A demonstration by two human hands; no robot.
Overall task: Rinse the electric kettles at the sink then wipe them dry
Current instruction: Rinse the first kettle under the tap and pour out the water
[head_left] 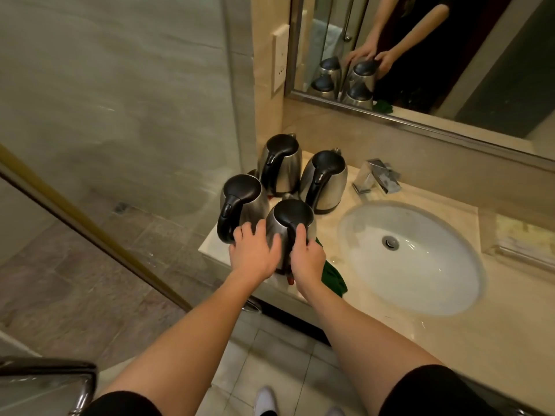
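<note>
Kettles (289,232): four grouped on the bench (345,283) left of the sink (420,265), the nearest held in both hands.
Left hand (255,253) lies flat on its steel side, fingers released; right hand (307,255) curls round the handle. The tap (377,175) is dry and the green cloth (333,277) lies unused, so rinsing seems unstarted. The near kettle stands close to the bench edge; the sink is free.

The stone counter (426,331) holds four kettles (324,181) standing close together at its left end. A green cloth (333,279) lies near the front edge, beside the sink (420,265).
</note>
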